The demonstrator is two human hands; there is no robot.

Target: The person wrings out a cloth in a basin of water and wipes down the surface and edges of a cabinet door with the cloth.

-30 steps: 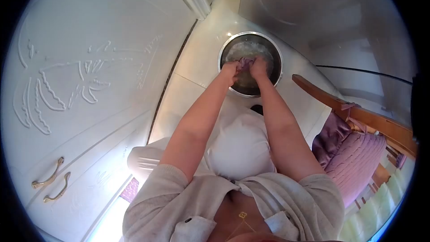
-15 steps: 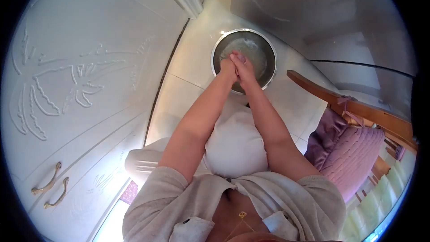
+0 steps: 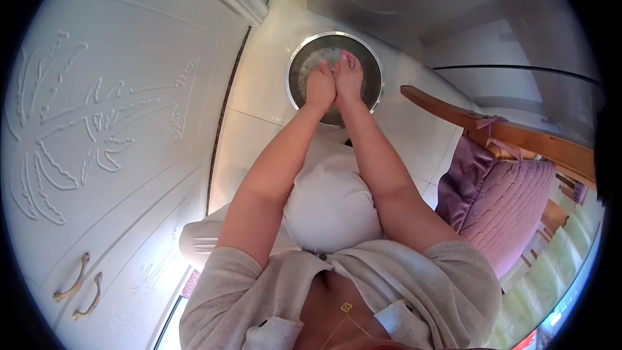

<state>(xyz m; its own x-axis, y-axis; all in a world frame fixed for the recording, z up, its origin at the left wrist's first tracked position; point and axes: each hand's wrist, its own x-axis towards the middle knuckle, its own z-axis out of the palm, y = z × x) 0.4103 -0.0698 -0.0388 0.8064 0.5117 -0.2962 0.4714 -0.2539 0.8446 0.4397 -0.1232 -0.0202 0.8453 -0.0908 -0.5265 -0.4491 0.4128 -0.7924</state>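
Observation:
A round metal basin point(image 3: 291, 84) of cloudy, sudsy water stands on the floor in front of my knees. Both my arms reach down into it. My left hand point(image 3: 321, 85) is closed over the water, pressed side by side against my right hand point(image 3: 348, 80). Something small, pink and wet-looking point(image 3: 347, 55) shows at the fingertips of my right hand; its kind is not clear. My hands hide whatever lies between the palms.
White cabinet doors point(image 3: 129, 175) with raised leaf patterns and brass handles point(image 3: 73, 279) rise on the left. A grey glossy appliance front point(image 3: 389, 0) stands beyond the basin. To the right is a wooden chair point(image 3: 505, 142) with a pink quilted cushion point(image 3: 508, 207).
My hands, clasped one over the other before, now lie side by side with fingers pointing forward. The pink thing shows more. The whole view has shifted slightly.

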